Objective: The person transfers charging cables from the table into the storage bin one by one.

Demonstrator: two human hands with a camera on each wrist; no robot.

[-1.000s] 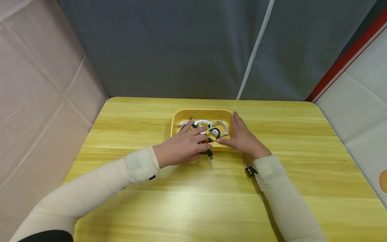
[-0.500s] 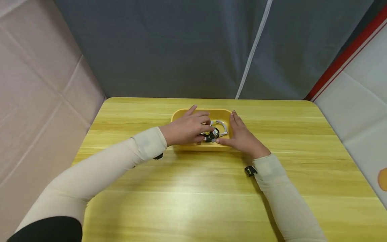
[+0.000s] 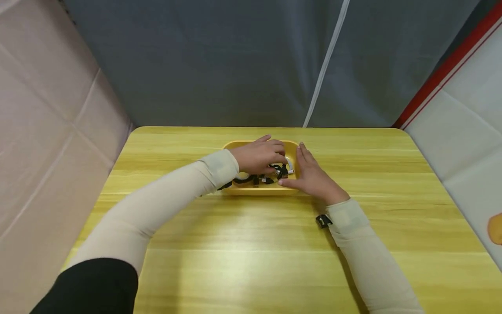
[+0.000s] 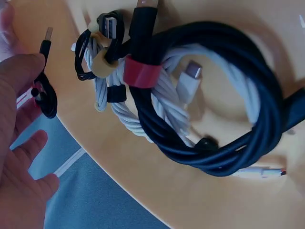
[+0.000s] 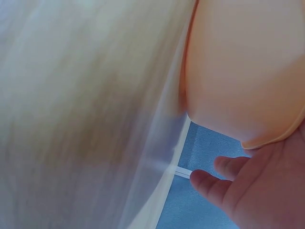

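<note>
Left hand (image 3: 260,155) moved deeper over tray (image 3: 255,190) | grip loosely curled, empty | cable bundle (image 4: 190,105) directly beneath | right hand (image 3: 313,179) flat against tray side

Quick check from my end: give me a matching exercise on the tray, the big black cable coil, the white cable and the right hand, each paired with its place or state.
Things:
1. yellow tray
2. black cable coil
3. white cable
4. right hand

Places or states:
A. bound by a red band
B. rests flat against the tray's right side
C. sits on the wooden table, holding the cables
D. twisted, lying inside the black loop

Pairs: 1-C, 2-A, 3-D, 4-B
</note>
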